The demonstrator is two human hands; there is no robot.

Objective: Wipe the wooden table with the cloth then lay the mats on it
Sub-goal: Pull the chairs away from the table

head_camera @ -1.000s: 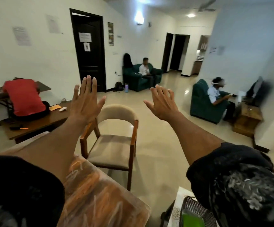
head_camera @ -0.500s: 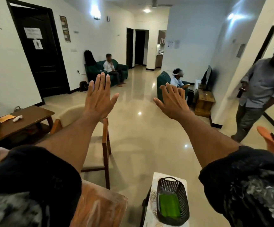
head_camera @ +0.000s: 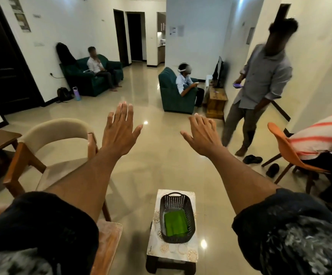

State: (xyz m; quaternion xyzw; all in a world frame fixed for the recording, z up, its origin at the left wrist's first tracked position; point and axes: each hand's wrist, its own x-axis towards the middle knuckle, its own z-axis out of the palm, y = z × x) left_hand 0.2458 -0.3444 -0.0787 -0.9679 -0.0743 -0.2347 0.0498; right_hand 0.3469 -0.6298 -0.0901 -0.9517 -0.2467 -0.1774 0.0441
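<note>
Both the left hand [head_camera: 119, 133] and right hand [head_camera: 203, 135] are spread, holding nothing; reach toward six o'clock for the folded green cloth [head_camera: 175, 223] in the dark plastic basket [head_camera: 191, 215].

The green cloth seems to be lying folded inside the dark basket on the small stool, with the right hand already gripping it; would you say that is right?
Not quite. The head view shows the green cloth folded inside the dark basket on the small stool, but the right hand is raised, open and empty, well clear of it.

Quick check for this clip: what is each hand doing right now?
Left hand: open, fingers straight, raised in the air, holding nothing.
Right hand: open, fingers straight, raised in the air, holding nothing.
</note>
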